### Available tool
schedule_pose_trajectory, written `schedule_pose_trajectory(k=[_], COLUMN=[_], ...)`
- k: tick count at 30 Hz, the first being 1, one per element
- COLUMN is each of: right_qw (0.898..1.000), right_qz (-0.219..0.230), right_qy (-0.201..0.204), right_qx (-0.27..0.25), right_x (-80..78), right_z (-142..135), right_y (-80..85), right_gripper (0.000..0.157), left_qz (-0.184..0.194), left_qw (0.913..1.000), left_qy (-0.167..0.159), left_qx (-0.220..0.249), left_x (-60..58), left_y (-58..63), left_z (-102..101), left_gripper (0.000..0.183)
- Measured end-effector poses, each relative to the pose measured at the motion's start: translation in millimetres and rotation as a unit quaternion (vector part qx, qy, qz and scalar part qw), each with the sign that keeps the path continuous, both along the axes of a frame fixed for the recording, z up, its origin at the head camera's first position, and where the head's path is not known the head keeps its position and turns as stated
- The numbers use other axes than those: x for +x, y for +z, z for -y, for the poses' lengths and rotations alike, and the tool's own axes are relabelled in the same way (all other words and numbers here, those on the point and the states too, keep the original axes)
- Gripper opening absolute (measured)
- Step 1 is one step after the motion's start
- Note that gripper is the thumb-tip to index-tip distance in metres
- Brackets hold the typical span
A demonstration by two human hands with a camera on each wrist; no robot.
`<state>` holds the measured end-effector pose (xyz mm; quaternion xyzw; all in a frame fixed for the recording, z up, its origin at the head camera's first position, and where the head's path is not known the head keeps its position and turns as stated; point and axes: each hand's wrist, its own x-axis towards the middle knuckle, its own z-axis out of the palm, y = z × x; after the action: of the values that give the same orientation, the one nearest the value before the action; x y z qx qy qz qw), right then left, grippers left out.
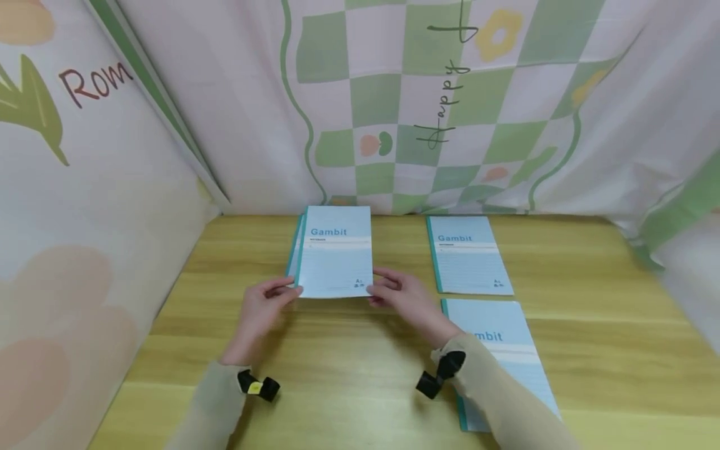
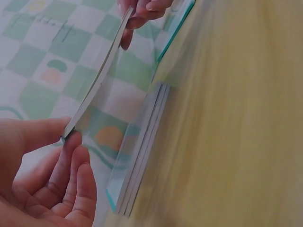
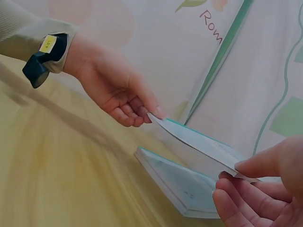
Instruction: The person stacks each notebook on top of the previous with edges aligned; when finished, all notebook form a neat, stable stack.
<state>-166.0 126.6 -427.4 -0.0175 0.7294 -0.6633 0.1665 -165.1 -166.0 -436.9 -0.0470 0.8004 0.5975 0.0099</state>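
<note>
Both hands hold up a light blue "Gambit" notebook (image 1: 336,262) by its two near corners. At its teal spine corner, the left hand (image 1: 269,306) pinches it between thumb and fingers. My right hand (image 1: 406,303) pinches the opposite corner. Below the held notebook lies a small stack of notebooks (image 2: 142,151), with a gap between in the left wrist view. The stack's cover and teal edge show in the right wrist view, while in the head view most of it is hidden. Seen edge-on, the held notebook (image 3: 199,144) sags slightly between the hands.
To the right lie two more notebooks, a far one (image 1: 471,256) and a near one (image 1: 523,369) partly covered by the right forearm. The wooden table (image 1: 349,387) ends at a patterned curtain (image 1: 371,106) behind, with another printed cloth (image 1: 84,219) along the left.
</note>
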Motion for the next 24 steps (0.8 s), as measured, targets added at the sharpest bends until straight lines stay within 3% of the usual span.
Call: schedule_pose_trajectory(k=[6, 12, 24], right_qw=[1.000, 0.999, 0.997], right_qz=[-0.003, -0.021, -0.033], right_qy=[-0.006, -0.028, -0.070], right_qx=[-0.022, -0.020, 0.024], right_x=[-15.4, -28.0, -29.9], right_z=[21, 38, 47], right_y=[-0.8, -12.7, -24.6], right_gripper=[0.052, 0.046, 0.048], left_qz=[0.004, 0.026, 0.064], left_qw=[0.9997, 0.9987, 0.9955], left_qy=[0.007, 0.009, 0.021], left_qx=[-0.025, -0.043, -0.067], left_x=[-11.3, -17.8, -26.7], left_y=[2.5, -5.0, -14.8], left_z=[19, 26, 22], left_gripper=[0.037, 0.039, 0.043])
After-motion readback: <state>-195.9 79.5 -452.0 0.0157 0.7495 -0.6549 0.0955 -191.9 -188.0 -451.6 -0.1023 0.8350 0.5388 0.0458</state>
